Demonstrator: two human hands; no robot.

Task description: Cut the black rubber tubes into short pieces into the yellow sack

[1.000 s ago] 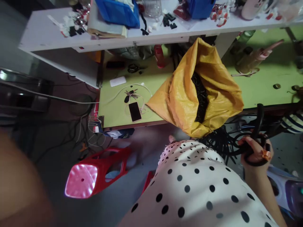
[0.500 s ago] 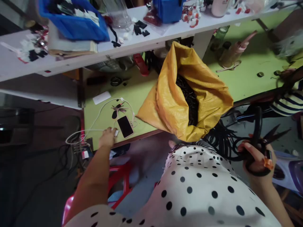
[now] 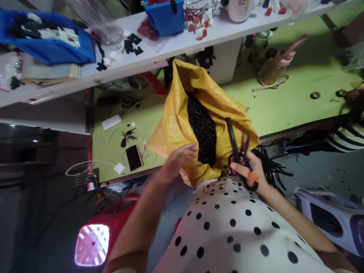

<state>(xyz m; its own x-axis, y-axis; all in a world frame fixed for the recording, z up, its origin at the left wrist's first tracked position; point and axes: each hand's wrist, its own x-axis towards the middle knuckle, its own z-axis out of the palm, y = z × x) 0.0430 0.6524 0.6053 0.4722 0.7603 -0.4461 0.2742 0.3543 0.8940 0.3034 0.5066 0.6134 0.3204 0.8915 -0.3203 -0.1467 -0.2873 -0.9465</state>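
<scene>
Right hand point(image 3: 253, 170) clasping scissors point(image 3: 245, 143) and a ribbed black tube point(image 3: 231, 132), at the right of the yellow sack point(image 3: 172, 123) on the green table point(image 3: 290, 100); left hand point(image 3: 178, 162), blurred, grip impossible to tell, is nearer the black pieces point(image 3: 201, 127), rightward and away, their opening running lengthwise from the body.

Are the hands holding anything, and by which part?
Right hand: scissors, by the handles, plus a ribbed black tube, by its lower part. Left hand: at the yellow sack; blur hides any grip.
</scene>
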